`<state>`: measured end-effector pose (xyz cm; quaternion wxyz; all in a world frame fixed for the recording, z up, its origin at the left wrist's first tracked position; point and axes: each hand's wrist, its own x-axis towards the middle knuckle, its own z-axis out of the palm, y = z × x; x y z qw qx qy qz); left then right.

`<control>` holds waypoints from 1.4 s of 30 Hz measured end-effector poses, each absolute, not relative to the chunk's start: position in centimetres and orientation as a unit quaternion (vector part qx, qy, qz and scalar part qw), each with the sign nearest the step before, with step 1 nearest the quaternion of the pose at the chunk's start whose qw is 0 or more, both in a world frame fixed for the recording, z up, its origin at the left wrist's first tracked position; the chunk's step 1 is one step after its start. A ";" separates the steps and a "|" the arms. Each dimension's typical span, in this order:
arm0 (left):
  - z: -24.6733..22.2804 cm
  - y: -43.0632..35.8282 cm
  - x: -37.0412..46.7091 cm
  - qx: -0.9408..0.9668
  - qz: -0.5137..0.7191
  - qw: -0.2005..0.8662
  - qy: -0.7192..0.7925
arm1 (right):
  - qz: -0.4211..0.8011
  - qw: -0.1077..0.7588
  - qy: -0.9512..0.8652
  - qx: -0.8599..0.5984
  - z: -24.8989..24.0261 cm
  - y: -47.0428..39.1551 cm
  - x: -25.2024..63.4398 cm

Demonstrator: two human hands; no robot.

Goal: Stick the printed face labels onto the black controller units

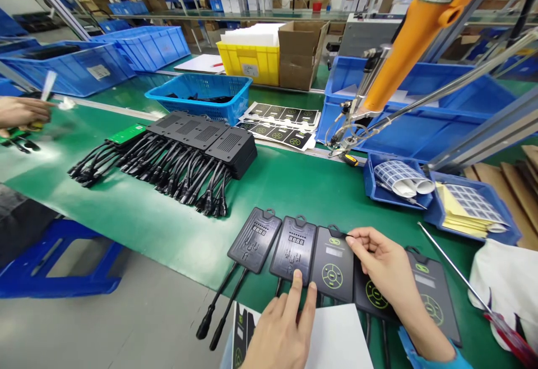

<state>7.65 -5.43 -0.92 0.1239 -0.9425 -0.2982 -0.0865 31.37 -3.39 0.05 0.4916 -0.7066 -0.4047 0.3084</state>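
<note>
Several flat black controller boxes lie in a row on the green bench. My right hand [384, 279] pinches at the top right corner of the middle controller [318, 268], where a black printed label with a green button ring covers its face. My left hand [281, 327] is open, two fingers stretched to the lower edges of that controller and the bare-faced controller [294, 251] beside it. Another unlabelled controller [255, 240] is further left, its two cables hanging forward. Labelled controllers [432, 285] sit at the right, one partly under my right hand. A label sheet [336, 335] is beside my left hand.
Stacked black controllers [197, 133] with bundled cables stand at the left. Behind are a blue basket [202, 86] and label sheets [281, 125]. An orange tool [416, 38] hangs at the right, above small blue trays [397, 178]. A screwdriver [458, 271] lies nearby. Another person's hand [25, 112] works far left.
</note>
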 end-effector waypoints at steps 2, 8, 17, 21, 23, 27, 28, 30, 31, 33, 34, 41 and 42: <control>-1.0 -5.4 7.6 -0.943 -0.084 0.126 -0.298 | 0.301 0.489 -0.411 -0.708 0.0 -3.4 31.3; -1.1 -5.4 7.7 -0.942 -0.088 0.127 -0.298 | 0.293 0.485 -0.420 -0.708 0.0 -3.4 31.3; -1.0 -5.3 7.7 -0.942 -0.085 0.135 -0.297 | 0.291 0.474 -0.430 -0.711 -0.6 -3.3 31.5; -0.8 -5.3 7.7 -0.943 -0.082 0.122 -0.299 | 0.258 0.460 -0.459 -0.715 -0.9 -3.5 31.5; -0.8 -5.3 7.8 -0.944 -0.080 0.112 -0.299 | 0.203 0.448 -0.496 -0.716 -1.1 -3.6 31.5; -1.3 -5.1 7.6 -0.947 -0.086 0.090 -0.296 | 0.025 0.382 -0.594 -0.707 -1.1 -3.7 31.4; -1.4 -5.0 7.4 -0.948 -0.093 0.085 -0.293 | -0.022 0.351 -0.606 -0.713 -1.0 -3.8 31.3; -1.3 -4.8 7.1 -0.948 -0.111 0.056 -0.294 | -0.090 0.301 -0.614 -0.724 -0.2 -4.3 31.0; -1.2 -4.8 6.9 -0.945 -0.125 0.021 -0.301 | -0.097 0.290 -0.624 -0.720 0.3 -4.8 30.7; -0.5 -4.8 6.6 -0.928 -0.172 -0.090 -0.318 | -0.035 0.279 -0.681 -0.676 1.6 -6.1 29.8; -0.1 -4.9 6.3 -0.911 -0.209 -0.156 -0.321 | 0.020 0.268 -0.720 -0.640 2.3 -6.9 29.3; 4.0 -4.6 4.4 -0.843 -0.273 -0.390 -0.249 | 0.161 0.218 -0.815 -0.511 6.6 -10.6 27.3; 4.7 -4.4 4.2 -0.845 -0.235 -0.399 -0.266 | 0.131 0.228 -0.824 -0.502 7.1 -10.5 27.4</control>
